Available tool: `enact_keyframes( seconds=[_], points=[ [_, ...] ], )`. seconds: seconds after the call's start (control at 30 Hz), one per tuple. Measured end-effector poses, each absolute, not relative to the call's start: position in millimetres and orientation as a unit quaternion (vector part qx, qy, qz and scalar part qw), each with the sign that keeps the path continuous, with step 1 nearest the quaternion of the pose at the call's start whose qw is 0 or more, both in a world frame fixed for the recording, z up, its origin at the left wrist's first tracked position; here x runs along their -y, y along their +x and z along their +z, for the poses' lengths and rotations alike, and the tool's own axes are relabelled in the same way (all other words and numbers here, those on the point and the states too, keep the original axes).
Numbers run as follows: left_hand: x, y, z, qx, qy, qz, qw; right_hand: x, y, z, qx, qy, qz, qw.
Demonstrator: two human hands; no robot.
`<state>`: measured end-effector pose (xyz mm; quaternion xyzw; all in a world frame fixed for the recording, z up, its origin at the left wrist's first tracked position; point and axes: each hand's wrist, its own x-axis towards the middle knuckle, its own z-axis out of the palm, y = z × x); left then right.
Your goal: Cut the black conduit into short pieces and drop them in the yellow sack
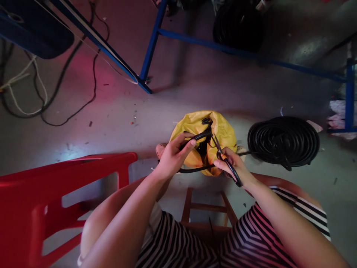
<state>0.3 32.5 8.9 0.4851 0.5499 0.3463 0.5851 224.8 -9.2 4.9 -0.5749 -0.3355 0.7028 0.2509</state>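
My left hand (178,150) is closed around a black corrugated tube (202,136), thumb along its near side. In my right hand (234,163) is a pair of scissors (220,149) with black-and-orange handles, its blades pointing at the tube's free end. Whether the blades touch the tube I cannot tell. Below both hands sits a yellow bag (223,128), its mouth open, with short black pieces (206,121) inside. The tube runs on beneath my hands across the bag's near edge and out to the right, towards a large black coil (283,141) on the floor.
A red plastic stool (69,175) stands at the left, a wooden stool frame (206,207) between my legs. Blue metal table legs (152,48) cross the far side. Another black coil (237,26) lies beyond the blue bar. Loose cables (93,82) trail over the floor at left.
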Motion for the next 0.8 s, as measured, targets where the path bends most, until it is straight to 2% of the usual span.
enact_keyframes(
  seconds=[0.1, 0.27, 0.5, 0.8],
  points=[
    [-33.4, -2.4, 6.7, -0.542, 0.501, 0.351, 0.576, 7.0, 227.1, 3.8, 0.334, -0.579, 0.705, 0.237],
    [-30.8, -2.8, 8.6, -0.547, 0.467, 0.354, 0.598, 6.7, 223.4, 1.9, 0.322, -0.612, 0.673, 0.261],
    [-29.1, 5.8, 13.7, -0.516, 0.52, 0.342, 0.588, 7.8, 212.3, 6.7, 0.397, -0.564, 0.69, 0.22],
    [-24.3, 11.4, 17.5, -0.515, 0.549, 0.347, 0.56, -0.8, 214.9, 14.5, 0.405, -0.557, 0.689, 0.226]
  ],
)
